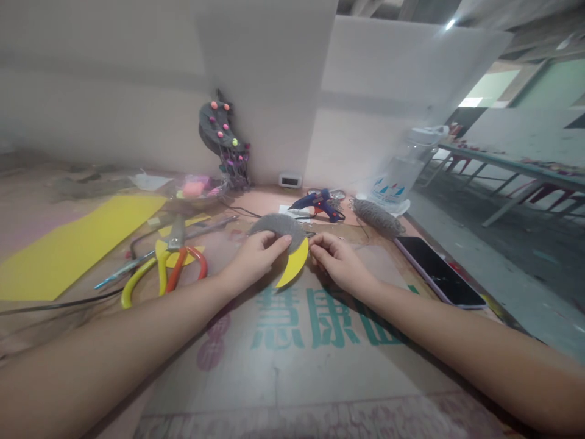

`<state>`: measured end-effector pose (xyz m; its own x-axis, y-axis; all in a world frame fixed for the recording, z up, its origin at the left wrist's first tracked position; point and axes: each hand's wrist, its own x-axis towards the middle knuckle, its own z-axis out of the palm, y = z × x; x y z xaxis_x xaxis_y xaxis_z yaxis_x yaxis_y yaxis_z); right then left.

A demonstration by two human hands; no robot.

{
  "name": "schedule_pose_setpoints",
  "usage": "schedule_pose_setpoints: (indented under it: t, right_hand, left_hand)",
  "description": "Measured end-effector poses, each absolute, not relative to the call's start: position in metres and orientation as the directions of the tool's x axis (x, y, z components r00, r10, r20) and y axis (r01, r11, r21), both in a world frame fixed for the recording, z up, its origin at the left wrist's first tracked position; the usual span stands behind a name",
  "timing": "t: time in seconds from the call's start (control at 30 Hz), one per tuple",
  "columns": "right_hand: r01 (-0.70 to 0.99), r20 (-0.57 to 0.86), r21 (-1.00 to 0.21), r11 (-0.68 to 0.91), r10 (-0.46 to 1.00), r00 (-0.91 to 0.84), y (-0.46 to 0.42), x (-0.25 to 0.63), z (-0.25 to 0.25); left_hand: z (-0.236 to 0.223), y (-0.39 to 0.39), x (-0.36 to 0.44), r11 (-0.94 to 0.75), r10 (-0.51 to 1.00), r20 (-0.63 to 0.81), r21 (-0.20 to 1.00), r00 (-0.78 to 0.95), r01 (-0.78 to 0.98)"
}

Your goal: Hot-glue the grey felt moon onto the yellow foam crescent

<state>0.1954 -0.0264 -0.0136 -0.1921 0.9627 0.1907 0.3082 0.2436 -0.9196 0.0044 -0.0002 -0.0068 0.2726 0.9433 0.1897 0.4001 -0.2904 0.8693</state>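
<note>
While both forearms stretched forward over a flattened cardboard sheet printed with green characters, the left hand and the right hand pinched opposite sides of a crescent-shaped piece. Its lower tip was smooth yellow foam; its upper arc was wrapped in rough grey yarn. The hands sat close together, fingertips pressed on the crescent, which lay just above the cardboard.

Left of the left hand lay scissors with yellow and orange loop handles, and farther left a flat yellow foam sheet. Right of the right hand rested a glossy dark phone. Beyond the hands lay a fuzzy grey yarn skein and a blue glue gun. Farther back, a finished grey crescent dotted with bright pompoms leaned against pale partition walls.
</note>
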Motion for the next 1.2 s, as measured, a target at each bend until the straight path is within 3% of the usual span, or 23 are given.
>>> schedule_pose_setpoints:
  t: [0.23,0.47,0.93,1.2]
  right_hand:
    - [0.210,0.199,-0.949,0.236,0.963,-0.181,-0.026,0.194,-0.013]
    - [0.374,0.198,-0.889,0.264,0.959,-0.205,-0.029,0.194,-0.003]
    - [0.265,0.088,-0.953,0.145,0.973,-0.215,-0.029,0.194,-0.005]
    - [0.236,0.115,-0.956,0.173,0.964,-0.240,-0.027,0.195,-0.008]
  left_hand:
    - [-0.008,0.000,0.005,-0.287,0.943,0.185,0.871,0.275,0.399]
    - [-0.007,-0.004,0.006,-0.292,0.937,0.173,0.864,0.304,0.409]
    - [-0.008,-0.010,0.005,-0.295,0.933,0.156,0.845,0.323,0.445]
    - [-0.008,-0.006,0.005,-0.292,0.933,0.159,0.859,0.323,0.420]
